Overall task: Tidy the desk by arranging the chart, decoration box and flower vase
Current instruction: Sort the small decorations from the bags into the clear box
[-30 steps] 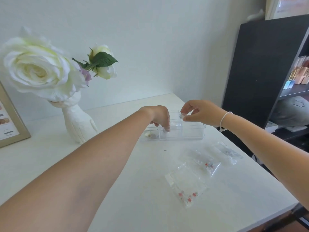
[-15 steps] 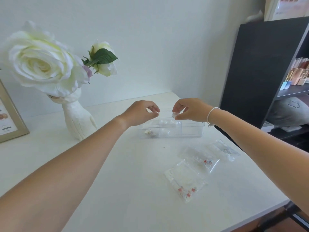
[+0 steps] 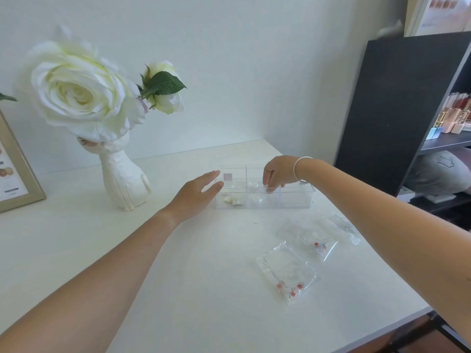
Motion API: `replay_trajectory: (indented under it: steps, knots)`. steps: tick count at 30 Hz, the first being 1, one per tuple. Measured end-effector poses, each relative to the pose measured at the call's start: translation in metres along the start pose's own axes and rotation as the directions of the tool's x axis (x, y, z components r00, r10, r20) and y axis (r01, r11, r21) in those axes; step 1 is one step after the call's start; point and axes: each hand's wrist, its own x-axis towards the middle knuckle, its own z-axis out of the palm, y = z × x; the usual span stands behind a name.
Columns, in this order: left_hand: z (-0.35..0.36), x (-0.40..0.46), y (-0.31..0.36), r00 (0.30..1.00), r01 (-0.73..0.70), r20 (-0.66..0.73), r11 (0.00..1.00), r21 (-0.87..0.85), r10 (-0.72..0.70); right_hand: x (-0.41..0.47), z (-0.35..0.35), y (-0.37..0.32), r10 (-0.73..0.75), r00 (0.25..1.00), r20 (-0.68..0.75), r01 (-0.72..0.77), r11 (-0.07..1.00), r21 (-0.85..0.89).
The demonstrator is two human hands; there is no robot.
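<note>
We list a smooth white desk (image 3: 204,289) against a pale wall, with a dark shelf unit (image 3: 397,110) to the right. The clear, compartmented decoration box (image 3: 295,197) sits mid-desk. Our left hand (image 3: 193,194) lies open beside it; our right hand (image 3: 277,173) dips fingertips inside, grip unclear. White glove-shaped flower vase (image 3: 125,179), framed chart (image 3: 15,169) far left.

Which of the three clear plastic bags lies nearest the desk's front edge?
The bag with red flower charms, nearest the camera; the second bag and third bag lie farther back towards the clear decoration box.
</note>
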Motion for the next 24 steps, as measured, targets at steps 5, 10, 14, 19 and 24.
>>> replay_trajectory:
  steps: [5,10,14,19,24]
  knots:
    - [0.002,-0.001,-0.001,0.999,-0.017,-0.031,1.0,-0.018,0.017,0.004,-0.004,-0.003,0.011,0.996,0.085,-0.01,1.0,-0.006]
    - [0.003,-0.001,-0.002,0.998,-0.027,-0.049,1.0,-0.002,0.026,0.003,-0.005,-0.001,0.022,0.994,0.103,-0.027,0.998,0.051]
    - [0.003,-0.002,-0.002,0.999,-0.023,-0.045,1.0,-0.019,0.022,0.004,0.001,0.001,0.017,0.998,0.065,-0.02,0.999,0.05]
    - [0.002,-0.003,0.001,0.999,-0.013,-0.037,1.0,-0.02,0.013,-0.005,0.004,0.009,-0.044,0.998,-0.052,0.05,0.991,0.124]
    - [0.002,-0.006,0.004,0.998,-0.027,-0.053,1.0,-0.003,0.027,-0.031,0.002,0.021,-0.108,0.962,-0.251,0.159,0.968,0.194]
